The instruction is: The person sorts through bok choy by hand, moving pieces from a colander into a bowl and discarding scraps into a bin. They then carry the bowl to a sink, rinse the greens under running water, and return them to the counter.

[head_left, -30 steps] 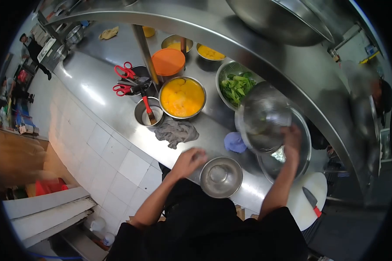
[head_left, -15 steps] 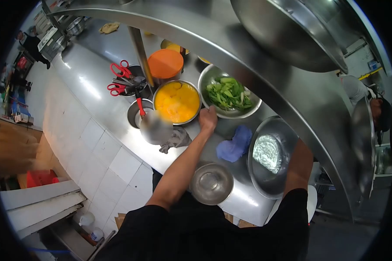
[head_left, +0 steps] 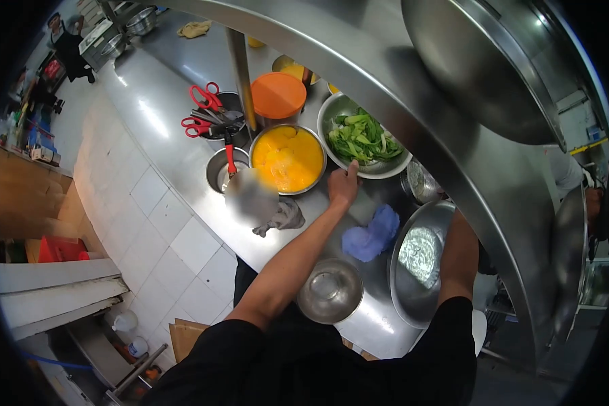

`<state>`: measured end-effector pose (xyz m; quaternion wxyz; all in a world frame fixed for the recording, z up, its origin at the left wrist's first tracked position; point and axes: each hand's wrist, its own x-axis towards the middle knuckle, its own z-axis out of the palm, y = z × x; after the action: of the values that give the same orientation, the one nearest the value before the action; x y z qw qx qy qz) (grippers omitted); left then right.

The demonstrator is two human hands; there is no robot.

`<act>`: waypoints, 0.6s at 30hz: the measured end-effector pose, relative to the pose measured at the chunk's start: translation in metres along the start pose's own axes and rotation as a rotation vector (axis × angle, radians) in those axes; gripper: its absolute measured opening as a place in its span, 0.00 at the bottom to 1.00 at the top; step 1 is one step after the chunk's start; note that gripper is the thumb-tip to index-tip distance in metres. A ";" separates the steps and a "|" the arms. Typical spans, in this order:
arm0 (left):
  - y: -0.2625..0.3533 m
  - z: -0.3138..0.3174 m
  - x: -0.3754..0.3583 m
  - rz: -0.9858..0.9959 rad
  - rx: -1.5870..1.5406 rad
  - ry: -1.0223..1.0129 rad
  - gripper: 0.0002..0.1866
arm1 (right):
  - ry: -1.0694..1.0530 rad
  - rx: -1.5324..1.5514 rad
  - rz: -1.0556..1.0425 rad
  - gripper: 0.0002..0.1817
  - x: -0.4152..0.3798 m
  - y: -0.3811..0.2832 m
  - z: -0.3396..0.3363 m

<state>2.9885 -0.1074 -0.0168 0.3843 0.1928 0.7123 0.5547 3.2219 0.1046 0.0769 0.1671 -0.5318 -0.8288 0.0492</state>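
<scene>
Since half a second ago little moves: left hand (head_left: pixel 343 186) stays open at the near rim of the greens bowl (head_left: pixel 331 111), straight ahead on the worktop (head_left: pixel 176 162), while the right hand is hidden behind the shelf (head_left: pixel 413 101).

A long stainless steel counter (head_left: pixel 162 128) is seen running from the upper left to the lower right, with light reflected brightly along its near edge. Its front is faced with white tiles (head_left: pixel 149 223). A curved steel shelf (head_left: pixel 413 95) is mounted above it on a steel post (head_left: pixel 240 64). Grey shelving (head_left: pixel 54 294) is set at the lower left.
</scene>
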 end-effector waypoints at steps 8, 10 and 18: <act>-0.027 -0.105 -0.076 0.380 0.802 -0.764 0.21 | -0.199 -0.039 -0.380 0.21 0.036 -0.097 0.021; -0.035 -0.130 -0.095 0.389 0.908 -0.783 0.19 | -0.277 -0.076 -0.470 0.21 0.042 -0.133 0.051; -0.048 -0.200 -0.135 0.233 0.636 -0.689 0.17 | -0.355 -0.286 -0.366 0.19 0.050 -0.214 0.114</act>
<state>2.9288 -0.3454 0.0015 0.4552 0.5516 0.6516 0.2527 2.9803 0.0689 0.0371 -0.0509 -0.3746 -0.9258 -0.0067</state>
